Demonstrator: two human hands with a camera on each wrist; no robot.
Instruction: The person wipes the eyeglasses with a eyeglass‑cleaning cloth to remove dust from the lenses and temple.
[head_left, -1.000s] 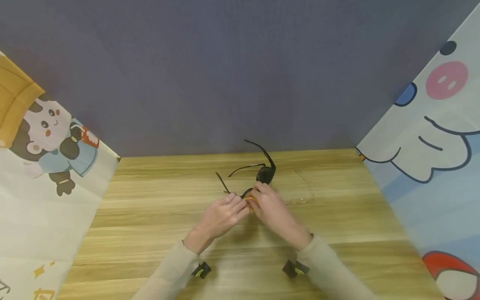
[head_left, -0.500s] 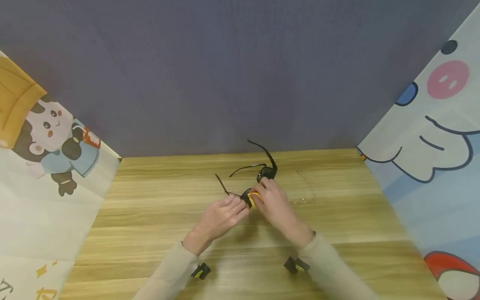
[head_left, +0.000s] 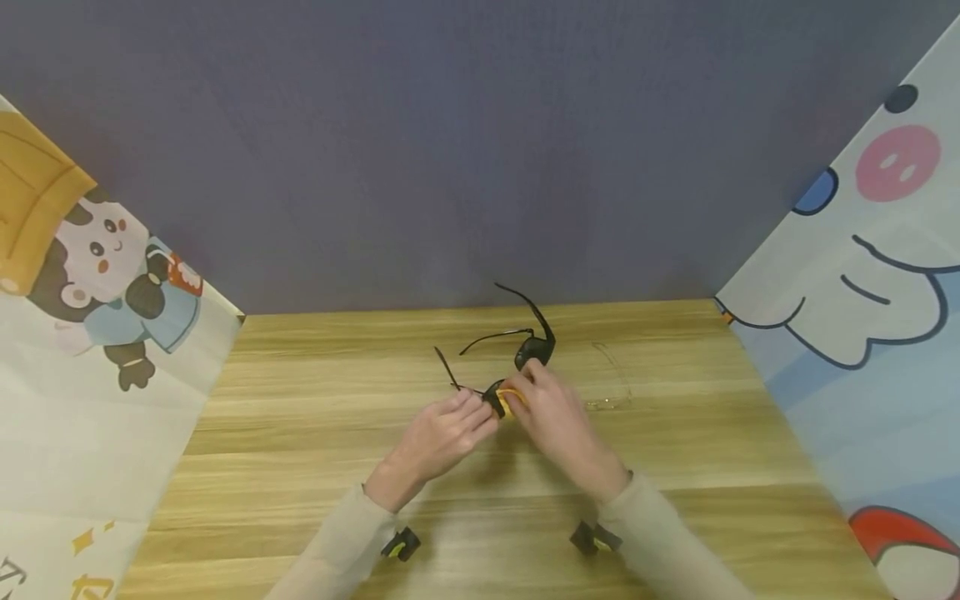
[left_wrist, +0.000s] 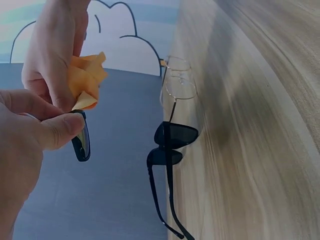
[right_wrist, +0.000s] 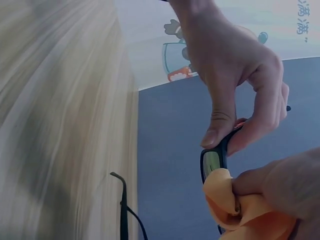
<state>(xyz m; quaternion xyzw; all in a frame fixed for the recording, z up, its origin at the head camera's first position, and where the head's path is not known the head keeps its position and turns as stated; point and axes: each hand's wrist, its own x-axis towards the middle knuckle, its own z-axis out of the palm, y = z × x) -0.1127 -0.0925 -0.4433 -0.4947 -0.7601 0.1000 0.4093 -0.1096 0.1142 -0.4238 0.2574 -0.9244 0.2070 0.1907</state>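
My left hand [head_left: 446,429] pinches a pair of black-framed glasses [head_left: 491,397] between thumb and fingers, in the middle of the head view. Their thin temples point away to the back left. In my right hand [head_left: 553,421] is a crumpled orange-yellow cloth [right_wrist: 250,215], folded over part of a lens. The right wrist view shows the bare part of that lens, greenish inside the dark rim [right_wrist: 213,159], beside my left thumb. From the left wrist, the cloth [left_wrist: 86,80] covers the far end of the glasses [left_wrist: 81,142]; the rest is hidden behind fingers.
Black sunglasses [head_left: 534,352] lie with temples spread on the wooden table [head_left: 337,367], just beyond my right hand. To their right lies a pair of thin wire-rimmed glasses [head_left: 606,404]. A grey panel [head_left: 480,167] stands at the back, with cartoon-printed panels at both sides.
My right hand has shifted slightly to the right with the cloth, and more of the cloth and dark frame shows between the hands. My left hand stays nearly in place.
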